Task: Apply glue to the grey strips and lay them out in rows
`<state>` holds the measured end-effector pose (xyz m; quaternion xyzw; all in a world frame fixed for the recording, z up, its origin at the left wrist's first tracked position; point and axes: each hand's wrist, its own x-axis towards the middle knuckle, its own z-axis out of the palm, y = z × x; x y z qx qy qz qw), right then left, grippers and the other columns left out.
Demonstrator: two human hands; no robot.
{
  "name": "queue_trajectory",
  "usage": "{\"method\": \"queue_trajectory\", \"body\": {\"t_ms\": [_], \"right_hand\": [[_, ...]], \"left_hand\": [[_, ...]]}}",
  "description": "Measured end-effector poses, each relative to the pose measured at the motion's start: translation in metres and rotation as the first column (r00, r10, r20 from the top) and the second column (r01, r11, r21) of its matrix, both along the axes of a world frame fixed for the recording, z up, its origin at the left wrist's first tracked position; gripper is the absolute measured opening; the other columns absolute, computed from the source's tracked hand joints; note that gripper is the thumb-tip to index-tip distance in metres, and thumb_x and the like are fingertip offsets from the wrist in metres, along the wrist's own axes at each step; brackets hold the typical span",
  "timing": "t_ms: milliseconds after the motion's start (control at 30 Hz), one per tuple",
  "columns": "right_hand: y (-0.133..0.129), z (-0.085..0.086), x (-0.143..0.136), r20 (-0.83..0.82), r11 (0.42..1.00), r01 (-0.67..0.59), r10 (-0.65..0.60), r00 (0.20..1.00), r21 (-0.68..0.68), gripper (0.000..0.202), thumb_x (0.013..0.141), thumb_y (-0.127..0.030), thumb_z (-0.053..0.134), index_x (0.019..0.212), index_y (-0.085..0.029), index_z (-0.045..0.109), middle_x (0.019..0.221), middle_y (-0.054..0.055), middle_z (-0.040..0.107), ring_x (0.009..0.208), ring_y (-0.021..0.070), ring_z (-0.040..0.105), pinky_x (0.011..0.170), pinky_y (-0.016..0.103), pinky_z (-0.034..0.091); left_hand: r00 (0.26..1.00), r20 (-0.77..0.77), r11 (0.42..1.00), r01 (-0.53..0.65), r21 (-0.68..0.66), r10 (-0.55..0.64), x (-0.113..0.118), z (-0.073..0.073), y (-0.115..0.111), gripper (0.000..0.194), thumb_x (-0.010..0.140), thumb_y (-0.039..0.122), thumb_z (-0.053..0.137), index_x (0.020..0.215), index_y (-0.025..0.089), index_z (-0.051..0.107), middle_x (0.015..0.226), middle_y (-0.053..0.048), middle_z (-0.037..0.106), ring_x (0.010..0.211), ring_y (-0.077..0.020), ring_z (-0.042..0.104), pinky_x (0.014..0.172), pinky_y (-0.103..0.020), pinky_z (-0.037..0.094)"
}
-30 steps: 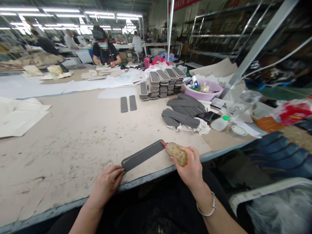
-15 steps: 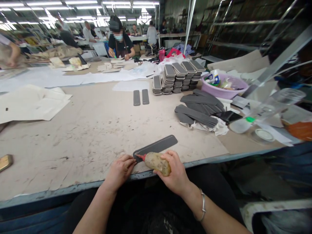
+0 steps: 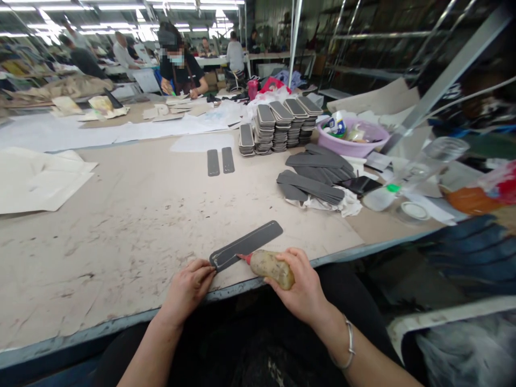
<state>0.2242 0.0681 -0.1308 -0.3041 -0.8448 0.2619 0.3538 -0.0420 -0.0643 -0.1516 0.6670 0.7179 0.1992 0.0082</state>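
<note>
A long dark grey strip (image 3: pixel 252 242) with rounded corners lies slanted near the table's front edge. A thin pale line of glue runs along its far edge and round its left end. My left hand (image 3: pixel 192 282) has its fingers bunched together on the strip's near left corner, gripping it. My right hand (image 3: pixel 300 279) is wrapped round a stained, yellowish glue bottle (image 3: pixel 269 269) tipped on its side. The bottle's red nozzle (image 3: pixel 244 258) points left, its tip at the strip's near edge.
Two short grey strips (image 3: pixel 221 161) lie farther back. Behind them stand stacks of grey pieces (image 3: pixel 278 128). At right are loose dark strips (image 3: pixel 318 172), a lilac basin (image 3: pixel 350 144) and a clear plastic container (image 3: pixel 411 212). Pale sheets (image 3: pixel 44 177) lie left. A masked co-worker (image 3: pixel 181 70) works opposite.
The nozzle tip has moved right along the strip from its left end, leaving a pale line on the near side. My left hand stays at the corner. The whole view has shifted slightly.
</note>
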Motion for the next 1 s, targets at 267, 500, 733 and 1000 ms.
{"method": "queue_trajectory", "body": {"t_ms": [267,500,733,1000], "right_hand": [[0.035,0.004,0.040,0.010,0.933,0.331,-0.336,0.942,0.139,0.039,0.077,-0.035,0.068,0.111,-0.022,0.052,0.104,0.009,0.054,0.098,0.0263,0.057,0.081,0.042,0.054],[0.021,0.006,0.025,-0.054,0.957,0.261,-0.256,0.965,0.127,0.042,0.077,-0.033,0.069,0.114,-0.023,0.050,0.109,0.011,0.050,0.103,0.0266,0.055,0.085,0.042,0.053],[-0.002,0.003,-0.009,-0.037,1.000,0.011,-0.011,0.999,-0.002,0.048,0.075,-0.032,0.072,0.117,-0.024,0.049,0.113,0.010,0.047,0.100,0.0228,0.057,0.085,0.036,0.054],[0.032,0.001,0.025,-0.008,0.946,0.315,-0.315,0.949,0.071,0.040,0.078,-0.033,0.069,0.113,-0.023,0.052,0.110,0.010,0.050,0.101,0.0256,0.056,0.087,0.042,0.052]], "left_hand": [[1.000,-0.023,1.000,-0.006,-0.013,0.006,-0.002,-0.002,0.003,0.025,0.089,0.034,0.048,0.087,0.020,0.069,0.097,-0.007,0.066,0.083,-0.0168,0.063,0.076,-0.028,0.053],[1.000,-0.004,0.999,-0.010,-0.042,0.010,0.002,0.002,0.007,0.025,0.089,0.033,0.047,0.085,0.020,0.067,0.091,-0.006,0.065,0.078,-0.0158,0.063,0.073,-0.026,0.053],[1.000,-0.030,1.000,0.001,-0.002,-0.001,0.000,-0.001,0.007,0.025,0.089,0.032,0.047,0.083,0.019,0.067,0.091,-0.006,0.065,0.078,-0.0157,0.063,0.071,-0.027,0.053],[0.997,-0.077,1.000,-0.014,-0.004,0.013,0.002,-0.004,0.008,0.026,0.089,0.034,0.045,0.084,0.019,0.066,0.090,-0.006,0.064,0.078,-0.0163,0.063,0.070,-0.027,0.053]]}}
